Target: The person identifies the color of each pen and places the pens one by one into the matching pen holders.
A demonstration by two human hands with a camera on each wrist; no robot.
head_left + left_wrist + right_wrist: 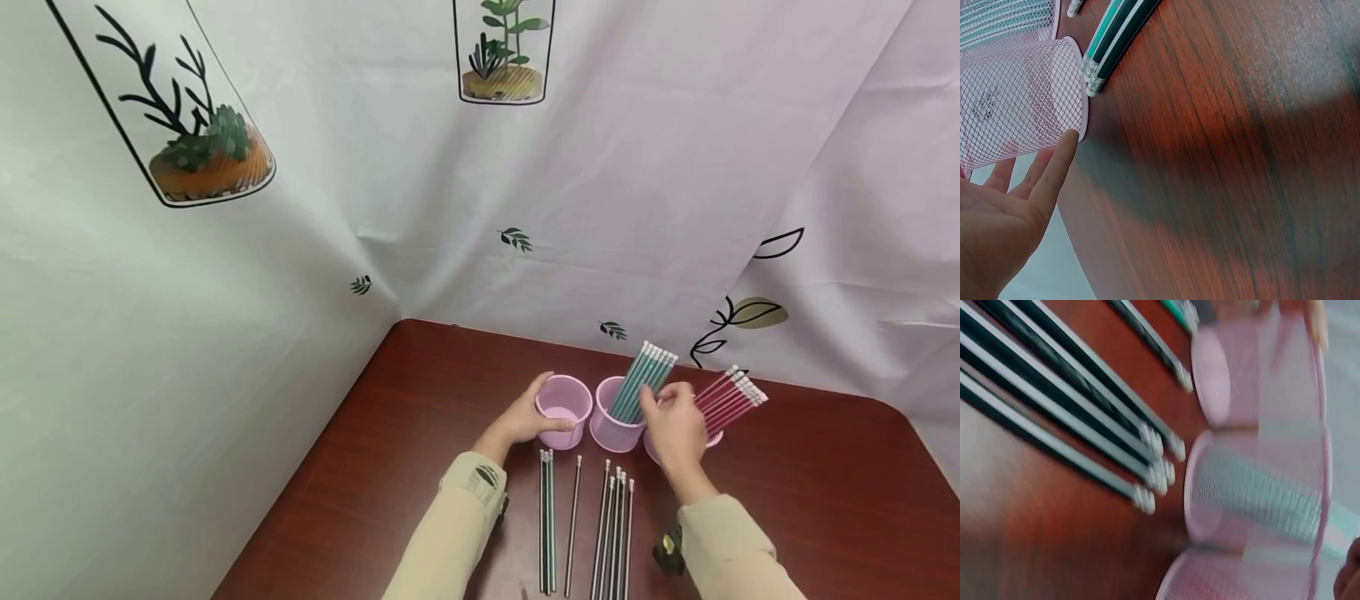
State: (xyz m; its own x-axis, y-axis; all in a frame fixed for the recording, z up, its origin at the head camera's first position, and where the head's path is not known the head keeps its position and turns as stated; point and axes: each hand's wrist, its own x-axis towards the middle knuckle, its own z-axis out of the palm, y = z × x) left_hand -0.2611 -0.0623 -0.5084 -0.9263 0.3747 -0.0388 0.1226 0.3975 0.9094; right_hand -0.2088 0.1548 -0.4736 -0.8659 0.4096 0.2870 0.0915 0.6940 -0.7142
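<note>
My left hand holds the leftmost pink mesh pencil cup, its thumb across the near side and fingers round the far side. No pencils stand in this cup. Beside it, the middle pencil cup holds several teal pencils, leaning right with white eraser ends up. My right hand is just right of them with loosely bent fingers and no pencil showing between them. It partly hides the right pencil cup, where several dark pink pencils lean right.
In front of the cups, several dark pencils lie side by side on the brown table. A single dark pencil lies left of them, and a small group with a teal pencil farther left. A white patterned cloth hangs behind.
</note>
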